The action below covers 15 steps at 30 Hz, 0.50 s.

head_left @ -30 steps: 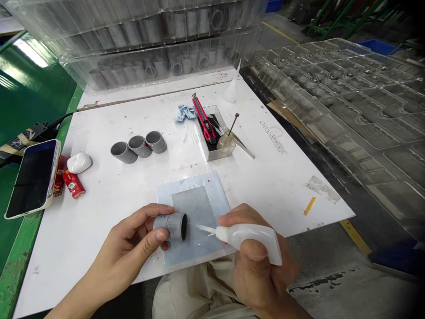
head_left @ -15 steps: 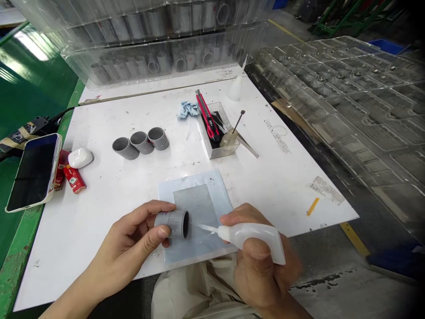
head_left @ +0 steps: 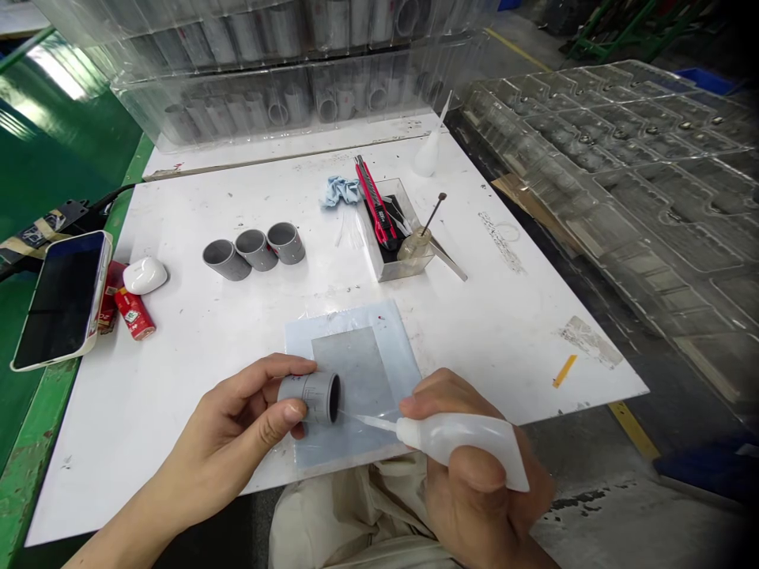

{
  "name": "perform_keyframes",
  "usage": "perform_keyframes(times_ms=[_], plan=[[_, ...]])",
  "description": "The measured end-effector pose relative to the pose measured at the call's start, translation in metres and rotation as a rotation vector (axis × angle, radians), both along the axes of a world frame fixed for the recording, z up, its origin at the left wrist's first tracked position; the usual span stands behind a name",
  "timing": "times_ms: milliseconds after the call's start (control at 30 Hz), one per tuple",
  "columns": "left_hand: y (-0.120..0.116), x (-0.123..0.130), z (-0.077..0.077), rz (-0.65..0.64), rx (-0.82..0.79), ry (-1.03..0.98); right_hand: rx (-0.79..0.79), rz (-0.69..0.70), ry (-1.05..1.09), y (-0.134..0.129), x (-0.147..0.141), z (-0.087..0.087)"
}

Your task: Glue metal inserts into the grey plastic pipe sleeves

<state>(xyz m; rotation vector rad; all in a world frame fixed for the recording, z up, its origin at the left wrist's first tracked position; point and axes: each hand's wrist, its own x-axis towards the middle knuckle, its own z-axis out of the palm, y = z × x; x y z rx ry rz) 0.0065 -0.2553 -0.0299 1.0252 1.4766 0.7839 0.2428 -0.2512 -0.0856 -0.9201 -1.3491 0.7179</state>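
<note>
My left hand (head_left: 237,438) is closed around a short grey tube (head_left: 308,397) with dark markings, its open end facing right. In my right hand (head_left: 474,482) is a white squeeze bottle (head_left: 468,442), lying nearly level. The bottle's thin nozzle points left toward the tube's mouth, and its fine tip is close to the rim; whether it touches I cannot tell. Both are above a light blue sheet (head_left: 300,340) that carries a grey rectangular pad (head_left: 356,359). Farther back, three more grey tubes (head_left: 256,250) stand in a row on the white table (head_left: 178,411).
A clear box (head_left: 409,273) holds a red utility knife (head_left: 375,202) and a small jar (head_left: 415,245). Behind it stand a crumpled blue cloth (head_left: 341,190) and another squeeze bottle (head_left: 427,154). A phone (head_left: 62,300) is at left. Clear trays (head_left: 593,142) lie at right.
My right hand and the squeeze bottle have shifted slightly right and down, a little away from the tube. My left hand keeps its hold; the view has moved slightly.
</note>
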Motion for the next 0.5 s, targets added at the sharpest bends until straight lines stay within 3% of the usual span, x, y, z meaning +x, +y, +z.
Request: perform_keyframes(times_ms=[133,267,333,500], plan=[[0.002,-0.006,-0.009,-0.043,0.073,-0.069,0.038,0.046,0.114,0.009,-0.003,0.019],[0.003,-0.010,-0.014,-0.108,0.165,-0.146,-0.041,-0.136,0.194,0.013,-0.005,0.035],[0.001,-0.009,-0.014,-0.118,0.146,-0.165,-0.093,-0.184,0.190,0.010,-0.004,0.035],[-0.002,-0.006,-0.012,-0.054,0.054,-0.182,-0.147,-0.038,0.150,0.000,0.001,0.019]])
